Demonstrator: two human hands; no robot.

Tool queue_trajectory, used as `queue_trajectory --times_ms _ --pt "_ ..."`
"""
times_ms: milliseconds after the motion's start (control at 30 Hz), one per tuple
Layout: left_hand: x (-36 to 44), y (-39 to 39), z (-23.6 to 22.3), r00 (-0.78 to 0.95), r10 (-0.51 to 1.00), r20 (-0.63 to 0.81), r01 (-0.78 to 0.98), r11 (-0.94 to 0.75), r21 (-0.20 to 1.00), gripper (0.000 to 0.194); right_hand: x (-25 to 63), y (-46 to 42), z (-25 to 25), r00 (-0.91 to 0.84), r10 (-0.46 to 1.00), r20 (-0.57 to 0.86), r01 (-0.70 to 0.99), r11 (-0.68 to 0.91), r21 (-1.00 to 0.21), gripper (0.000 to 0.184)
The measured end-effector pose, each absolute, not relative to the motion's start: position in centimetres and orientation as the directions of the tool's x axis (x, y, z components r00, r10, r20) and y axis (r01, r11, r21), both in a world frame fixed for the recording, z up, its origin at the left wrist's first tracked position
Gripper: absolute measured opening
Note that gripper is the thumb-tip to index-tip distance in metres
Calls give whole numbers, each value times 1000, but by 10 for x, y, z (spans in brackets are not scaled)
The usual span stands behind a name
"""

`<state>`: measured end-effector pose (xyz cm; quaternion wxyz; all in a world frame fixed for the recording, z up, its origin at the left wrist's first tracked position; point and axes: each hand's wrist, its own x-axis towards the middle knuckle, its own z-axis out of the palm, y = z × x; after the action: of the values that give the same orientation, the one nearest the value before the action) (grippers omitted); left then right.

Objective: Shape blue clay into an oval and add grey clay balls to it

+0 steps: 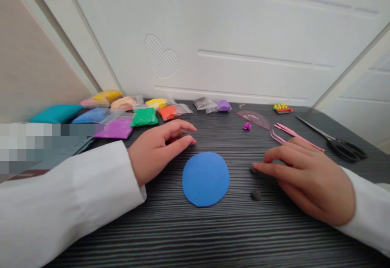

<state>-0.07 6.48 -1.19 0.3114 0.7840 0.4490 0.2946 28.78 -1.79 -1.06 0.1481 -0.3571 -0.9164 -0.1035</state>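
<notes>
A flat round disc of blue clay [206, 179] lies on the dark, wood-grained table. Just behind and left of it hovers or rests my left hand [161, 148], empty, with thumb and index finger apart. To the disc's right, my right hand [307, 174] has its index finger stretched out, its tip touching a small dark lump of clay [253, 170] on the table. The fingertip partly covers that lump. Nearer to me sits a second small dark clay lump [256, 195], slightly flattened and untouched.
Bags of coloured clay, including green [144, 116] and purple [117, 128], line the back left. Behind my right hand lie a protractor [254, 118], pink tools [298, 136], black scissors [344, 146], a purple clay piece [247, 126] and a small yellow-topped piece [282, 108]. White panels stand behind.
</notes>
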Motion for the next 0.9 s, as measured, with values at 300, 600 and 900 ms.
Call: queue_trajectory --times_ms 300,600,900 --pt "-3 68 -16 445 878 173 538 -417 733 34 287 -18 -9 -702 623 345 687 720 99 33" --pt "-1 66 -13 418 892 169 531 -391 752 34 285 -19 -10 -699 627 344 692 713 108 36" --pt "0 66 -13 424 889 174 522 -397 755 33 285 -19 -11 -690 642 333 695 716 59 39"
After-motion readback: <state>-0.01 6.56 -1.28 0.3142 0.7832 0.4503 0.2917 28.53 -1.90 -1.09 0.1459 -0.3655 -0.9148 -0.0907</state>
